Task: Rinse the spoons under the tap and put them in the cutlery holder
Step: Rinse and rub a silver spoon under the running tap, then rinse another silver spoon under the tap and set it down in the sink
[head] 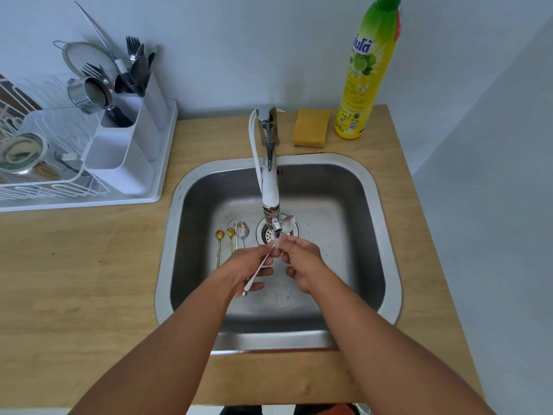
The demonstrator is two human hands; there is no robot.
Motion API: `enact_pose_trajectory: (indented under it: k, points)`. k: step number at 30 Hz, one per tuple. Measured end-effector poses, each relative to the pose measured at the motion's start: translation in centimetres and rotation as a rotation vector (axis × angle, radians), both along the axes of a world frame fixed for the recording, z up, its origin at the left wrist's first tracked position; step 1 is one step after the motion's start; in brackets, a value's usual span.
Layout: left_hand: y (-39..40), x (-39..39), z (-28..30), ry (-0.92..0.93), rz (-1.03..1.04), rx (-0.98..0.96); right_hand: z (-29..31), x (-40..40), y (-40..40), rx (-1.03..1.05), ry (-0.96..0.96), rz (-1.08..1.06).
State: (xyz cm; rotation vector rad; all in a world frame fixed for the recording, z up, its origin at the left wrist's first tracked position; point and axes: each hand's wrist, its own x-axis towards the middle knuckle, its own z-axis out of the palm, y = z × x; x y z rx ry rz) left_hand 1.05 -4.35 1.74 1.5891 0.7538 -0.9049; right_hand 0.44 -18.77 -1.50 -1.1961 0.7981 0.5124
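At the far left, the cutlery holder (128,139) stands at the edge of the dish rack (45,175), already bristling with forks and spoons; we cannot count them reliably. It sits well apart from the sink (380,205), so each rinsed spoon faces a drippy trip across the wooden counter (89,280).

In the basin we count two gold spoons (224,235) and what look like two silver ones (242,230) lying side by side left of the drain, plus one more silver spoon (288,221) behind the tap (270,187).

Our left hand (248,265) is closed around the handle of a sixth spoon (257,272), its bowl end up under the stream. Our right hand (302,262) pinches that end, rubbing it. To do this well, we judge, we should turn the spoon so water runs over both faces, then shake it off before carrying it.

On the right stand one sponge (309,127) and one bottle of dish soap (365,70).
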Motion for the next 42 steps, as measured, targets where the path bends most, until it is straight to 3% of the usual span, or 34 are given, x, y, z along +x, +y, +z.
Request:
enact_pose_trajectory:
  k: [11, 20, 26, 32, 35, 42]
  points:
    - [-1.3, -1.3, -0.3, -0.018, 0.118, -0.052, -0.2, -0.2, -1.7, -0.07, -0.084, 0.09]
    - [-0.5, -4.5, -0.4, -0.015, 0.095, -0.229, 0.6, 0.3, -2.6, 0.1, -0.052, -0.076]
    - [-0.4, -4.6, 0.1, -0.005, 0.133, -0.351, 0.7, -1.1, -1.7, 0.126, -0.015, 0.098]
    - [-0.1, -4.9, -0.6, -0.255, -0.248, 0.069, -0.1, -1.0, -2.4, -0.118, 0.005, 0.068]
    - [0.4, -5.1, -1.4, -0.287, -0.37, 0.149, -0.9, -1.0, -3.1, -0.275, 0.015, 0.03]
    - [2.2, -4.7, -3.1, -0.29, -0.414, 0.356, -2.3, -0.6, -4.2, -0.805, 0.014, 0.319]
